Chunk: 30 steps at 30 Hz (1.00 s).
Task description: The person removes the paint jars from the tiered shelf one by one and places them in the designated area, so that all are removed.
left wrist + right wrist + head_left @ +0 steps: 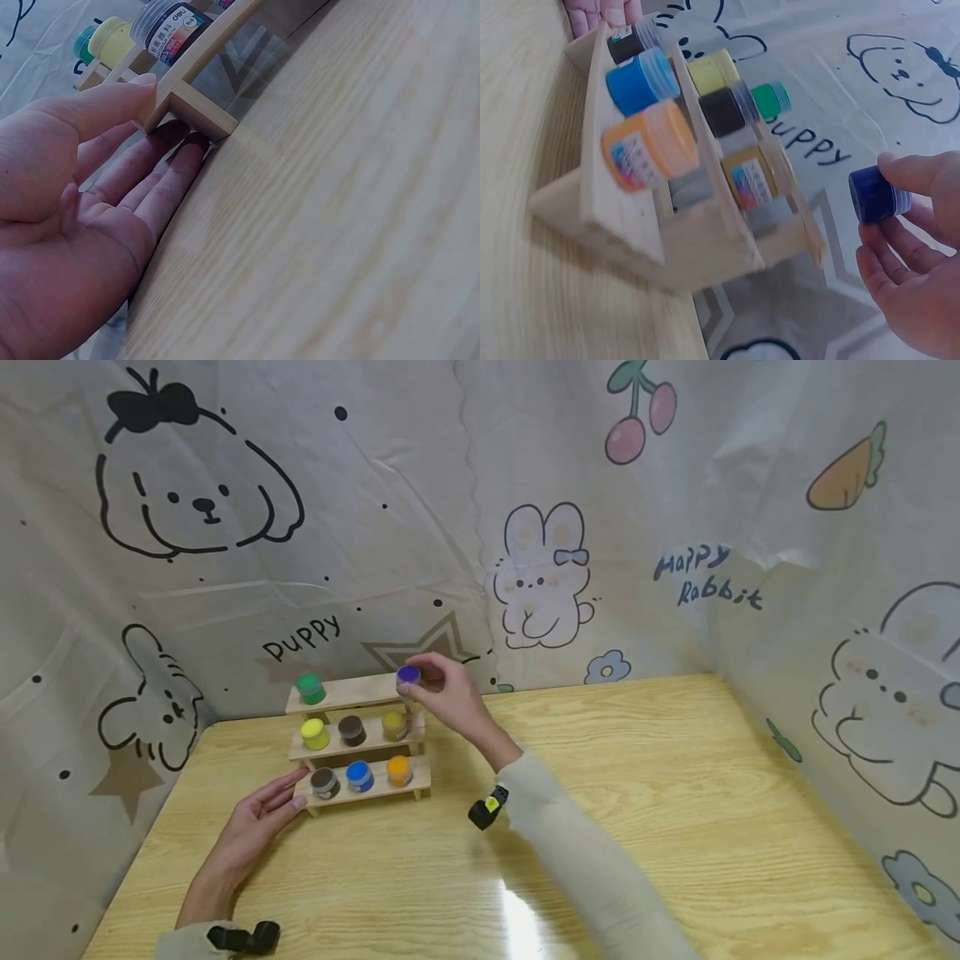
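A three-step wooden rack (352, 695) bears small paint jars. My right hand (450, 693) pinches a dark blue-purple paint jar (874, 196) between thumb and fingers; in the right wrist view the jar is apart from the rack, beside its top step. In the head view it overlaps the top step's right end. On that step's left stands a green jar (310, 688). The middle step carries yellow (315, 734), dark brown (352, 730) and ochre (394, 725) jars. My left hand (90, 187) grips the bottom step's left end, thumb on the edge, fingertips by the leg.
Grey-black (325, 782), blue (360, 776) and orange (399, 770) jars line the bottom step. The rack stands on a wood-grain table (675, 810), near its back edge. A printed cloth (420, 485) with cartoon animals hangs behind and at both sides.
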Tool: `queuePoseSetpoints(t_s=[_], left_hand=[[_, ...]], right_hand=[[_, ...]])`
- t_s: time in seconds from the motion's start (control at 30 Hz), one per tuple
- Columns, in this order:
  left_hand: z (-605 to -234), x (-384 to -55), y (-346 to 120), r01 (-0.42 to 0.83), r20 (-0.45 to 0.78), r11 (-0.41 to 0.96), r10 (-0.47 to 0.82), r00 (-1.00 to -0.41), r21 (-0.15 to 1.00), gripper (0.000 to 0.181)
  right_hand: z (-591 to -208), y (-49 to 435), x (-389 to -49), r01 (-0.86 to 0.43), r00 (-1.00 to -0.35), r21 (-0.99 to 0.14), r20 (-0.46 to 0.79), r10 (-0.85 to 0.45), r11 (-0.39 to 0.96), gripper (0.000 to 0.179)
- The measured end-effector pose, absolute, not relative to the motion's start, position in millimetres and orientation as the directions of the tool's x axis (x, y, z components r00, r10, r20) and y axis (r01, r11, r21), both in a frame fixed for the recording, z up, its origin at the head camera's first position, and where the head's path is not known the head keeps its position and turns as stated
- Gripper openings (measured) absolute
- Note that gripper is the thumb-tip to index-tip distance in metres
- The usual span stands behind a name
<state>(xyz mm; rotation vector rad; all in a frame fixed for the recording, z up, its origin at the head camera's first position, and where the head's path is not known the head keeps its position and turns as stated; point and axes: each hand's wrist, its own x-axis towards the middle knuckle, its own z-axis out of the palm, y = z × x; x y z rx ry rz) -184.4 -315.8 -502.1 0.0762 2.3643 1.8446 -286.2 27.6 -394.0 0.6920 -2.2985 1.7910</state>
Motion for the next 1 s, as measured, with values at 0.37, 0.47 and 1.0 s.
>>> queuePoseSetpoints(t_s=[0.37,0.47,1.0], left_hand=[[-499.5,-181.9,-314.8,-0.059,-0.089,0.242,0.115,-0.989,0.968,0.064],[-498.8,-181.9,-314.1,-0.058,-0.088,0.239,0.115,-0.99,0.969,0.063],[-496.0,-183.3,-312.6,-0.054,-0.086,0.259,0.118,-0.989,0.964,0.065]], right_hand=[[-416.2,74.7,-272.4,-0.437,-0.896,-0.884,0.411,-0.17,0.165,0.038],[-424.2,86.8,-268.4,-0.415,-0.908,-0.895,0.397,-0.132,0.162,0.039],[-447.0,137.0,-272.6,-0.31,-0.948,-0.936,0.317,0.017,0.168,0.042]])
